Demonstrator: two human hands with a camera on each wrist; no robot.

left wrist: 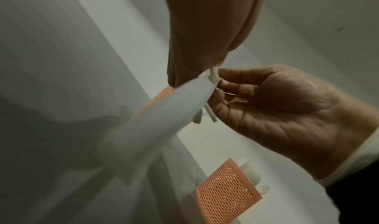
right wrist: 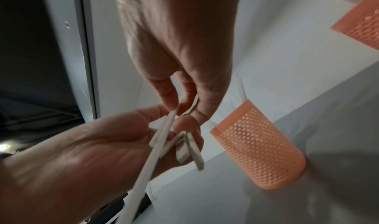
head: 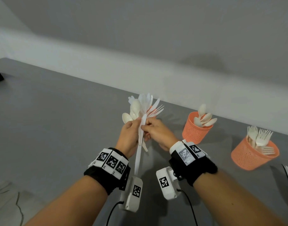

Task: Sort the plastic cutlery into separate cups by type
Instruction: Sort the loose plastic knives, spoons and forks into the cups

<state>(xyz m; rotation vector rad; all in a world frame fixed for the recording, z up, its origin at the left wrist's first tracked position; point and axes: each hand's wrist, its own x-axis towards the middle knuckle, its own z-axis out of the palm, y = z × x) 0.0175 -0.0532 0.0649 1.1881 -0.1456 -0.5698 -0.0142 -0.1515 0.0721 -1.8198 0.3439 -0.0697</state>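
Our left hand [head: 129,136] grips the mixed cutlery bundle [head: 142,106] by its handles, fanned so types show; our right hand [head: 156,133] pinches one long white piece [head: 138,154], sliding it free (a knife, we judge). Spoon cup [head: 195,131] and fork cup [head: 252,154] stand on the grey table [head: 58,119], near a pale wall [head: 140,30].

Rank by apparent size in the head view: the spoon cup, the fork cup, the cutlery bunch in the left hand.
1. fork cup, though it stands nearer the camera
2. spoon cup, close behind, so unsure
3. cutlery bunch
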